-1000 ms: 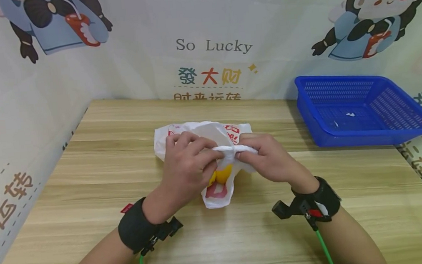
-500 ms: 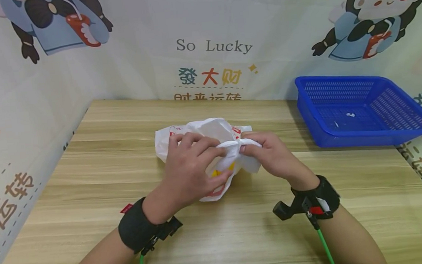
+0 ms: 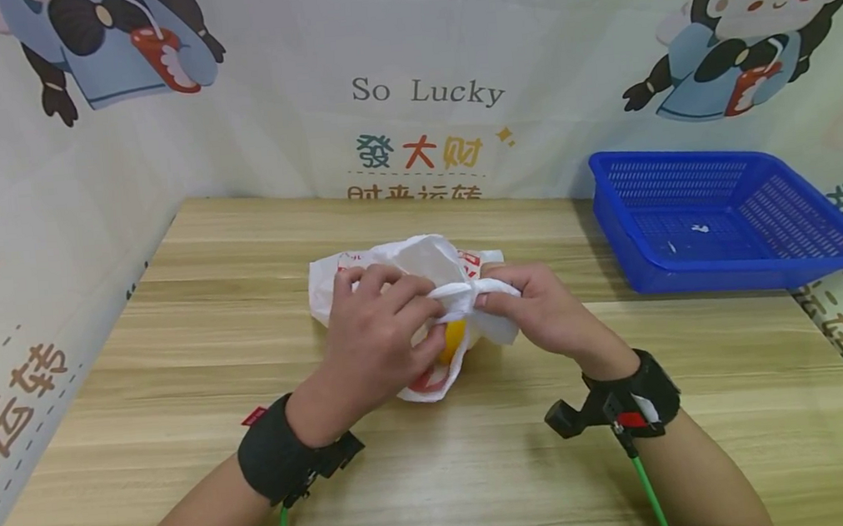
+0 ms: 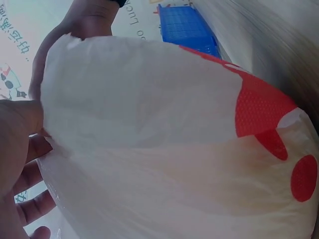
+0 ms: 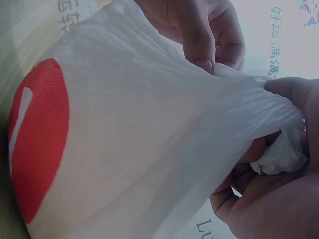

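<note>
A white plastic bag (image 3: 424, 258) with red print lies mid-table in the head view. Inside its opening shows part of a smooth yellow round thing (image 3: 452, 340), otherwise covered by plastic and fingers. My right hand (image 3: 546, 315) grips the gathered top of the bag between thumb and curled fingers, a twisted strip running across to my left hand (image 3: 375, 334). That hand arches over the bag's left side and pinches the plastic; the right wrist view has its thumb (image 5: 199, 45) pressed on the bag's edge. Stretched plastic (image 4: 139, 94) fills the left wrist view.
A blue plastic basket (image 3: 731, 279) with small white scraps in it stands at the table's back right. The wooden table (image 3: 254, 236) meets a printed cloth backdrop (image 3: 289, 124) behind and at both sides. Green cables (image 3: 649, 498) trail from the wrist cameras.
My left thumb spread out over the bag's opening, then drew back toward the fingers, leaving the yellow thing more exposed than half a second ago. My right hand shifted slightly right with the gathered plastic.
</note>
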`<state>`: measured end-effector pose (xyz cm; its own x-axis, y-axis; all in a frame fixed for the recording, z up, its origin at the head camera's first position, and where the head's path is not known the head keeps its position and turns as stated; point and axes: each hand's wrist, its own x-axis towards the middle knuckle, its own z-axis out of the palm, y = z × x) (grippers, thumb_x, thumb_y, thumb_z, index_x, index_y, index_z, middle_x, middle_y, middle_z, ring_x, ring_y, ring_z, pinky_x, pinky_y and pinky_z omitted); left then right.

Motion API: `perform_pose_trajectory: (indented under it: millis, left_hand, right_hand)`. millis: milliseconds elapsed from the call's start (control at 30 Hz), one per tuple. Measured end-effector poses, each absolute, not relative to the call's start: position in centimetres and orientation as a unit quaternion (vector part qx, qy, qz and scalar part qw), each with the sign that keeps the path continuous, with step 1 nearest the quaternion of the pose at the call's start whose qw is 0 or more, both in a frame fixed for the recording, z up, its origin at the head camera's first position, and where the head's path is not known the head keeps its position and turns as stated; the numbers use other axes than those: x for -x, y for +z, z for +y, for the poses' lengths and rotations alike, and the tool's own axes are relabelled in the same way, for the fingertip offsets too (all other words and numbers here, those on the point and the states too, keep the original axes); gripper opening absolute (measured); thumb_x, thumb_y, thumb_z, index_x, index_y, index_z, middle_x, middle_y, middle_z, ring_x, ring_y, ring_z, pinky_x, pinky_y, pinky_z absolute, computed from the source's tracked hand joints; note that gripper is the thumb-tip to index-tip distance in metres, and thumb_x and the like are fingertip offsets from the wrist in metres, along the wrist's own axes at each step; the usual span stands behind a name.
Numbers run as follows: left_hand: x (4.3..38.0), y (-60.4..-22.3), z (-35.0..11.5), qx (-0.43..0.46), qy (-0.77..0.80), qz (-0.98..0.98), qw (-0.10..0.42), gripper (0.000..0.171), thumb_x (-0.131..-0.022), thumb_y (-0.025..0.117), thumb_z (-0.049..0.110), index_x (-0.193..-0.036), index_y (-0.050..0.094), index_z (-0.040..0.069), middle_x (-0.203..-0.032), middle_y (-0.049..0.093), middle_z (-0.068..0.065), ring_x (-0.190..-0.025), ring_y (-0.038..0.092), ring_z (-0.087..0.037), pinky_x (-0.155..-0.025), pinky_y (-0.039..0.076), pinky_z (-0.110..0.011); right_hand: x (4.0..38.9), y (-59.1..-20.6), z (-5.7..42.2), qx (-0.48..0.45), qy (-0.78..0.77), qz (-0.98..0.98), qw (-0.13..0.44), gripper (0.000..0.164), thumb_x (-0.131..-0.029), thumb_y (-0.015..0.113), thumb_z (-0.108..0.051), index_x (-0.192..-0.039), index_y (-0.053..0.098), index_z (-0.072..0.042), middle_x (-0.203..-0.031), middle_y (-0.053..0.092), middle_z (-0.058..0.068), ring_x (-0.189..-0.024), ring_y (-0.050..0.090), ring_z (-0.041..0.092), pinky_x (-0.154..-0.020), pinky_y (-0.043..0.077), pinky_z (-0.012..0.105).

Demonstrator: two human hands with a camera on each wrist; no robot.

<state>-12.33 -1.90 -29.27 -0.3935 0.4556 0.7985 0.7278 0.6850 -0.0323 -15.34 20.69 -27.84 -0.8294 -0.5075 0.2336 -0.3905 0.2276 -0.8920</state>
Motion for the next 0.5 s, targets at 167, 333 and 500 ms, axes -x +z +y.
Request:
perform_pose_trajectory:
  millis: [167, 333, 500]
  left_hand:
    - [12.4, -29.2, -2.1, 0.361, -0.173, -0.818, 0.412, 0.008, -0.083, 0.076, 0.017, -0.085, 0.078, 0.009, -0.093, 0.075, -0.004, -0.093, 0.061, -0.027, -0.081, 0.04, -0.048]
    - [12.5, -29.1, -2.3, 0.367, -0.182, -0.815, 0.41, 0.007, -0.082, 0.076, 0.014, -0.084, 0.077, 0.008, -0.092, 0.075, -0.005, -0.091, 0.062, -0.028, -0.077, 0.042, -0.044]
    - [12.7, -29.0, -2.5, 0.373, -0.187, -0.813, 0.407, 0.005, -0.08, 0.076, 0.011, -0.082, 0.076, 0.007, -0.094, 0.074, -0.006, -0.091, 0.061, -0.03, -0.072, 0.042, -0.041]
  right_hand:
    - [15.5, -27.5, 21.6, 0.285, -0.536, 0.791, 0.068, 0.01, -0.095, 0.065, -0.001, -0.1, 0.068, 0.008, -0.092, 0.065, 0.009, -0.077, 0.06, 0.018, -0.066, 0.052, 0.028]
    - [15.9, -27.2, 22.6, 0.295, -0.55, 0.779, 0.054, 0.015, -0.094, 0.067, 0.002, -0.104, 0.067, 0.011, -0.096, 0.066, 0.009, -0.082, 0.061, 0.018, -0.072, 0.053, 0.025]
    - [16.1, -26.9, 23.3, 0.3, -0.553, 0.775, 0.058, 0.014, -0.092, 0.065, 0.01, -0.106, 0.065, 0.014, -0.102, 0.066, 0.015, -0.085, 0.062, 0.019, -0.076, 0.055, 0.025]
